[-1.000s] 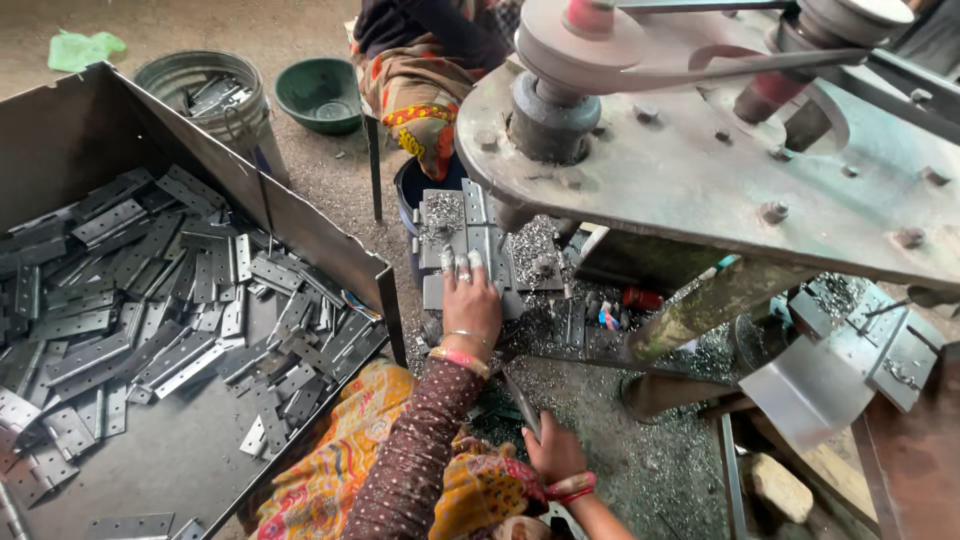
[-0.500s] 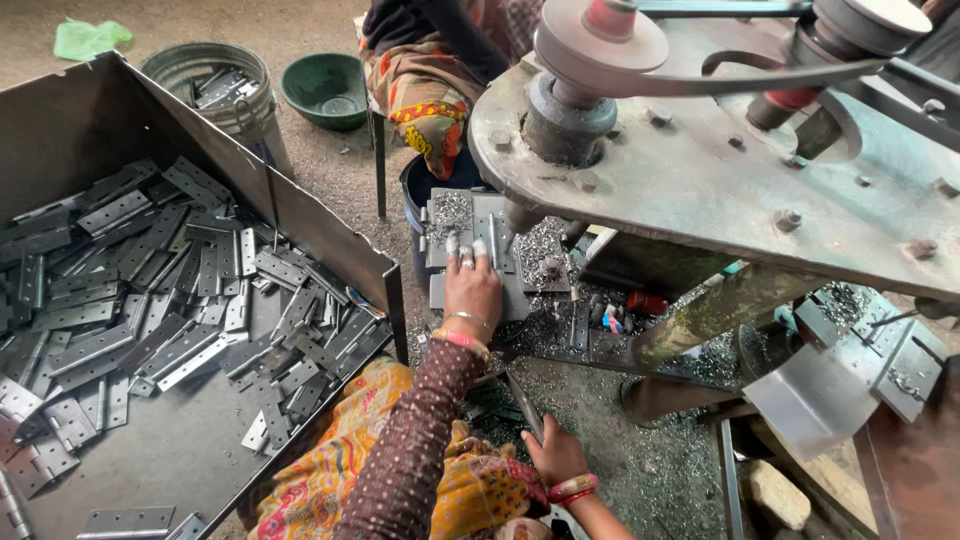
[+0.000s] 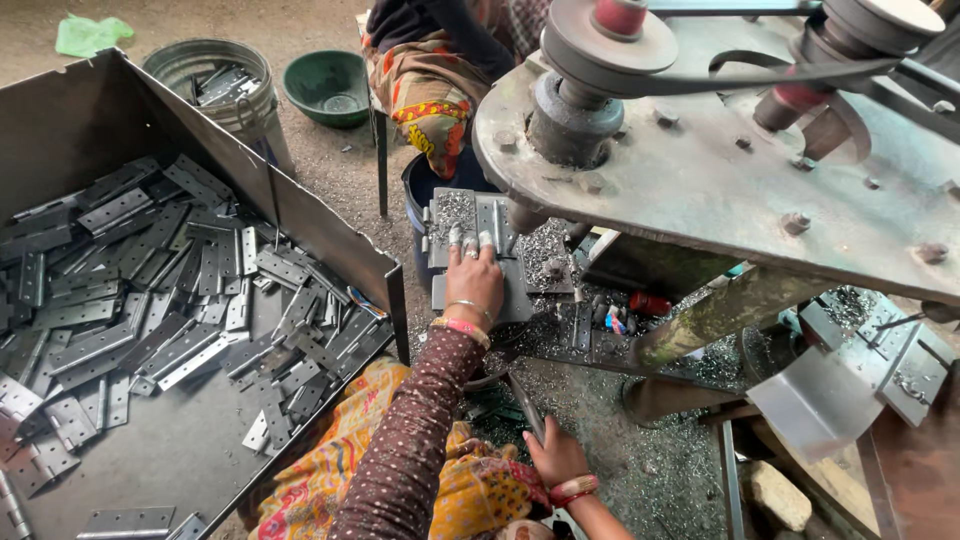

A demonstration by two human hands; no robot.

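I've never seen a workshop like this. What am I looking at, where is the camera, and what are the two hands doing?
The camera sits on the worker's head, looking down. The left hand presses flat on a metal hinge plate on the work plate, under a belt-driven machine. The right hand grips a thin lever lower down. Metal shavings cover the work area. A big metal tray on the left holds loose hinges. Beyond it stand a bucket and a green bowl; another person sits near them.
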